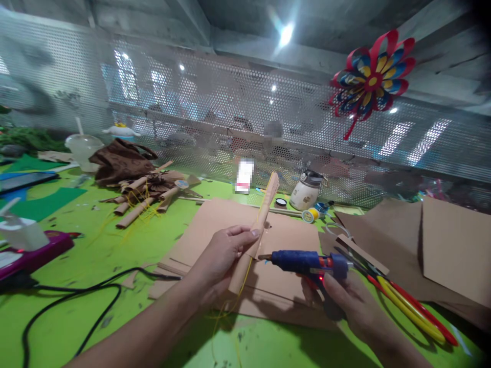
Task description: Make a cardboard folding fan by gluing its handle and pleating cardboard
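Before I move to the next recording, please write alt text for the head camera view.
A person's left hand holds a rolled brown paper tube while the right hand holds a blue plastic glue gun, its metal nozzle close to the tube. Beneath them, flat brown paper sheets lie stacked on a bright green table.

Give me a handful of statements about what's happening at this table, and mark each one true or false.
1. The right hand holds a glue gun. True.
2. The left hand is empty. False: it holds a rolled brown tube.
3. The tabletop is red. False: it is green.
4. A flower-shaped ornament shows at the upper right. True.
5. The dark brown bag lies to the right of the glue gun. False: it lies to the left.
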Available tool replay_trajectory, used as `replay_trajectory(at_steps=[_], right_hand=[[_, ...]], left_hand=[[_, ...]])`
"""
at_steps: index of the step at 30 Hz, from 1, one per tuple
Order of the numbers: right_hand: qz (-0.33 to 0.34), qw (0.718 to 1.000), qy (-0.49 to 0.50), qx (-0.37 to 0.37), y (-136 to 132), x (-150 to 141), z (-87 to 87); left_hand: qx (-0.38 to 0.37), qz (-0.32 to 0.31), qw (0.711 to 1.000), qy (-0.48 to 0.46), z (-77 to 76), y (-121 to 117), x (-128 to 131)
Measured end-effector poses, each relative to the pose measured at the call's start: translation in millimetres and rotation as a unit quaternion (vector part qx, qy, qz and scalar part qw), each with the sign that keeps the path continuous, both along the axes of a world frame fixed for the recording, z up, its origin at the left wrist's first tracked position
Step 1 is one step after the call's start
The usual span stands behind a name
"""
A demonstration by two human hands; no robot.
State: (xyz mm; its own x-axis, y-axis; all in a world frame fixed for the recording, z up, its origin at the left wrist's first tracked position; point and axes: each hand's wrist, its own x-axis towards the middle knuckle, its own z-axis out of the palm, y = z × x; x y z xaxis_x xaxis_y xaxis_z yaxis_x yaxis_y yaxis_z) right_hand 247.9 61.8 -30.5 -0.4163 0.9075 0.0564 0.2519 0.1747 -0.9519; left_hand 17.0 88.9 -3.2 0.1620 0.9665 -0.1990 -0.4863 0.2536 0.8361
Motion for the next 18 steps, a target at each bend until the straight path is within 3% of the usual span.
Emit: replay_trajectory(at_steps=[12, 18], right_hand=[[-0.011, 0.999, 0.029, 0.008, 3.6, 1.9, -7.4], [0.012, 0.999, -0.014, 0.037, 0.5, 2.4, -1.2]], left_hand=[[0.007, -0.019, 1.0, 0.013, -9.2, 3.1, -2.3], [-0.009, -0.026, 1.0, 0.005, -7.3, 3.6, -0.9]])
